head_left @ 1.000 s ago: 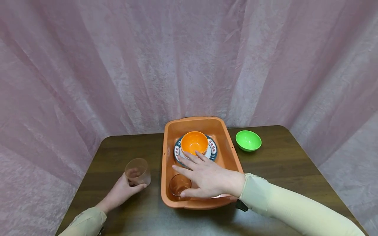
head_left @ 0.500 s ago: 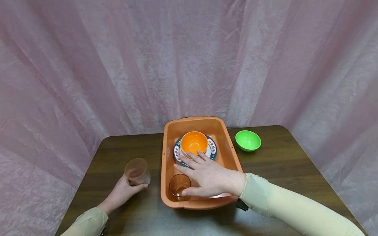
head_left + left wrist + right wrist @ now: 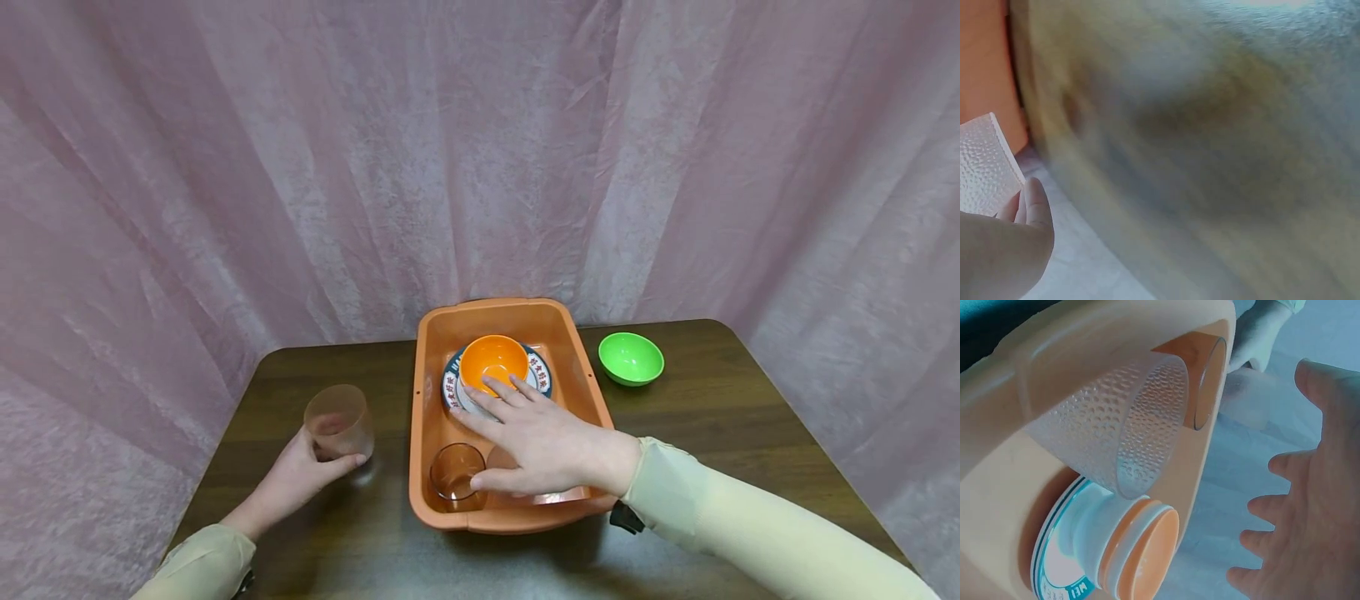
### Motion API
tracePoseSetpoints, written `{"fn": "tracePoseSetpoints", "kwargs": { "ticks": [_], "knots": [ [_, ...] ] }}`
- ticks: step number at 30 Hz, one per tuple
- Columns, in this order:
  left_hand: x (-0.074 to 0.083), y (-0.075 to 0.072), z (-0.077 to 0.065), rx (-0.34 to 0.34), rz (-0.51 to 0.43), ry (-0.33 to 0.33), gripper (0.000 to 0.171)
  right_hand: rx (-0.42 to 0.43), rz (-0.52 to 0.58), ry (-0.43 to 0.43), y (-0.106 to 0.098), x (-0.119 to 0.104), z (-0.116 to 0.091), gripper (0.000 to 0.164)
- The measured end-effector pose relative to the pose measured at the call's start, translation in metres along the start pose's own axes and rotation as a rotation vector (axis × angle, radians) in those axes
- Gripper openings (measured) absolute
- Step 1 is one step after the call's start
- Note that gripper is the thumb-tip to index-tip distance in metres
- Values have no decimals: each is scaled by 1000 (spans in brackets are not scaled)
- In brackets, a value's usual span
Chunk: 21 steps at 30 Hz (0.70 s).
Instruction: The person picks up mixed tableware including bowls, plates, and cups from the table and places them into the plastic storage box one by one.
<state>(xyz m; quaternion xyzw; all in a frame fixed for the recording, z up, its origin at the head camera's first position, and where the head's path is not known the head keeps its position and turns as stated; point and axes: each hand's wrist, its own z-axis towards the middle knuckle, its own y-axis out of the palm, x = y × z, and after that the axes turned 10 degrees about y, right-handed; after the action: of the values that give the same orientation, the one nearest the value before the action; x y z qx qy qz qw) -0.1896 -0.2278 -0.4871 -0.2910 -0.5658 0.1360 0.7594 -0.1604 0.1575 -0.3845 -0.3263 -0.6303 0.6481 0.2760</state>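
Note:
My left hand (image 3: 296, 479) grips a translucent textured plastic cup (image 3: 352, 429) at the table's left side, thumb on the near side. In the left wrist view this cup (image 3: 985, 165) shows its pebbled wall in my fingers. My right hand (image 3: 543, 446) hovers over the orange basin (image 3: 415, 442) with fingers spread, holding nothing. Inside the basin, a clear glass (image 3: 453, 479) stands at the near left corner. Beside it, a dimpled clear cup (image 3: 1097, 422) is mostly hidden under my right hand in the head view. Farther back, stacked orange bowls (image 3: 491, 357) sit on a patterned plate (image 3: 540, 379).
A green bowl (image 3: 630, 358) rests on the dark wooden table (image 3: 697, 433), right of the basin. Pink curtains (image 3: 480, 167) hang behind the table's far edge.
My left hand has raised the cup off the table and shifted it slightly left. My right hand has drawn a little to the right, still over the basin.

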Motion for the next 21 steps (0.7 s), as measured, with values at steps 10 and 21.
{"fn": "tracePoseSetpoints", "kwargs": {
  "ticks": [10,21],
  "knots": [
    [26,-8,3,-1,-54,89,72,44,-6,11,-12,5,-8,83],
    [61,-16,13,-17,-32,97,74,72,-11,15,-24,14,-17,83]
  ]
}}
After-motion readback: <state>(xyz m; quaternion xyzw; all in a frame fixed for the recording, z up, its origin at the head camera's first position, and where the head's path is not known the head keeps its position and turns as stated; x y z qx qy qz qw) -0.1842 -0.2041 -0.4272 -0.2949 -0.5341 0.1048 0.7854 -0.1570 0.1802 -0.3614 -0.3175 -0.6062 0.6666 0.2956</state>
